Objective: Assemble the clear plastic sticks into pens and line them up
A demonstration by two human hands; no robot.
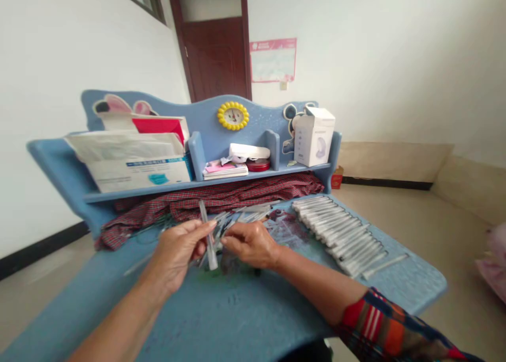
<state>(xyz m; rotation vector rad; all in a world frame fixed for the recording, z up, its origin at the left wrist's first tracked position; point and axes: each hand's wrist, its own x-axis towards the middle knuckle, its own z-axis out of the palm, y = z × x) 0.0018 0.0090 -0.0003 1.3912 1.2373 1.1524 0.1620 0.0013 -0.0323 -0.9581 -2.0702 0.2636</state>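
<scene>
My left hand (177, 248) pinches a clear plastic pen barrel (211, 254) between thumb and fingers, holding it nearly upright. Close beside it, my right hand (251, 242) has its fingertips pressed together at the loose pile of thin pen parts (253, 210). Whatever lies between those fingertips is too small and blurred to make out. To the right, several clear pens (336, 230) with dark clips lie side by side in a slanting row. One more pen (385, 266) rests slightly apart at the near end of that row.
The blue desk (190, 314) carries a shelf with a mask box (138, 167), a yellow-rimmed clock (233, 116), a red round tin (258, 165) and a white carton (315, 138). Red checked cloth (237, 193) is bunched below the shelf. Dark stains mark the desktop near the pile.
</scene>
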